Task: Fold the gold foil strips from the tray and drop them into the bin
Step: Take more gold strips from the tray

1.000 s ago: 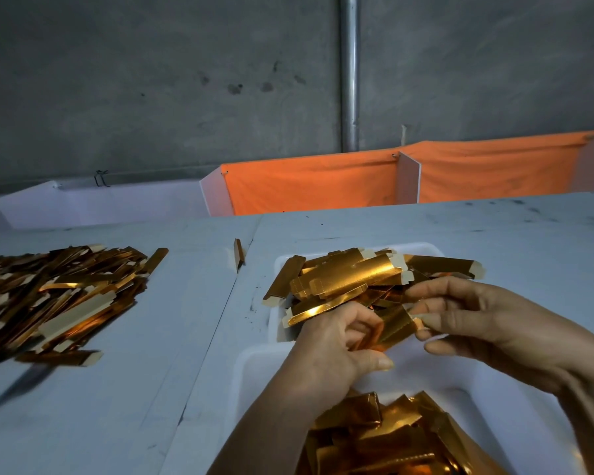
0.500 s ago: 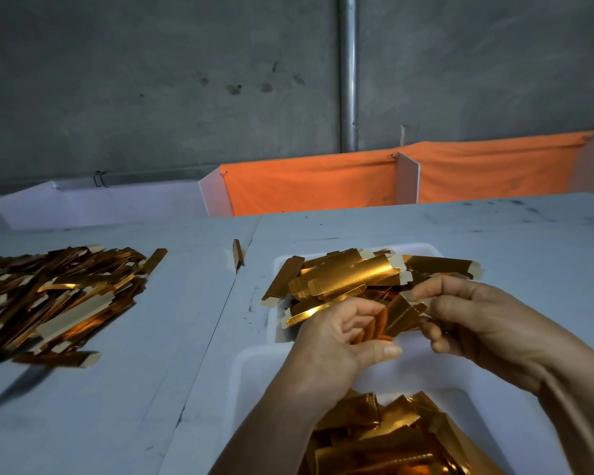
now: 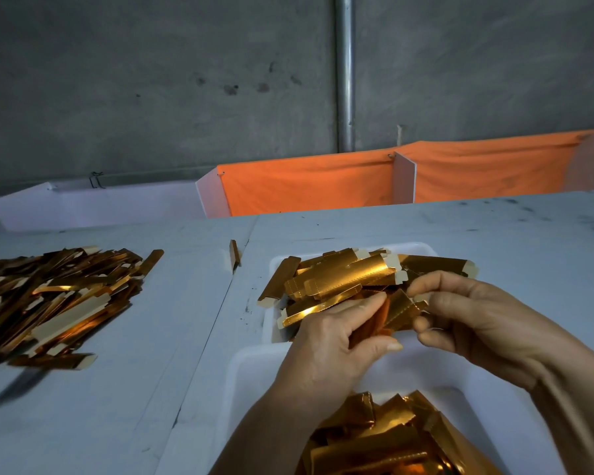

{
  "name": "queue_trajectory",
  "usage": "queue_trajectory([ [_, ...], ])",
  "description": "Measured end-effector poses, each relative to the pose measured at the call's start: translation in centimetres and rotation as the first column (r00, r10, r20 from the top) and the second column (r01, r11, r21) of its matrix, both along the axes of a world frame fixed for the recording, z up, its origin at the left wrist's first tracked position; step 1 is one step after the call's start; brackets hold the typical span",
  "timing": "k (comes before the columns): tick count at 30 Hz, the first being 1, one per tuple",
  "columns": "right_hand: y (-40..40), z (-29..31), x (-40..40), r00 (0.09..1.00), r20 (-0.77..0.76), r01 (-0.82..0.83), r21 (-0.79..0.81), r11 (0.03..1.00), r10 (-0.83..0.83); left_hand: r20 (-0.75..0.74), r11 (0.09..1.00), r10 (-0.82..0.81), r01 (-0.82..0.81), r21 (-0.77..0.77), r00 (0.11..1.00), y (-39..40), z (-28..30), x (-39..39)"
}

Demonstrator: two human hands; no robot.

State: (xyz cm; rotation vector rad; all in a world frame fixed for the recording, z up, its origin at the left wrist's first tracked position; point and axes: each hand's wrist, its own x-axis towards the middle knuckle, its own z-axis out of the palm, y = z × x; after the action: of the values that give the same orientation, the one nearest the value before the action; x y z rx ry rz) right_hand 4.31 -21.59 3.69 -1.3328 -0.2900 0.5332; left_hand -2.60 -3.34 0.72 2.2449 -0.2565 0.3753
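A gold foil strip [image 3: 396, 311] is held between both hands above the gap between tray and bin.

The strip is pinched at its lower left end by the curled fingers and thumb of the left hand [image 3: 333, 341] and at its upper right end by the fingertips of the right hand [image 3: 467, 313]; its long axis runs from lower left to upper right. Behind it, the white tray [image 3: 422, 248] is heaped with unfolded strips [image 3: 340, 279] laid mostly left to right. Folded pieces [image 3: 378, 440] are seen in the white bin [image 3: 254, 365] nearest the camera. A loose pile of strips [image 3: 55, 296] is spread on the tabletop [image 3: 144, 389] at left.
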Motion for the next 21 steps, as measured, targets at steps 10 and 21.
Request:
queue_trajectory([
  [10,-0.36,0.11,-0.22,0.974,0.171,-0.138,-0.051,0.989,0.145,-0.099,0.988,0.053,-0.067,-0.140,0.994,0.36,0.17,-0.01],
  [21,0.23,-0.03,-0.59,0.950,0.274,-0.118,-0.117,0.986,0.146,-0.111,0.986,-0.007,-0.011,-0.168,0.994,0.62,0.34,0.00],
])
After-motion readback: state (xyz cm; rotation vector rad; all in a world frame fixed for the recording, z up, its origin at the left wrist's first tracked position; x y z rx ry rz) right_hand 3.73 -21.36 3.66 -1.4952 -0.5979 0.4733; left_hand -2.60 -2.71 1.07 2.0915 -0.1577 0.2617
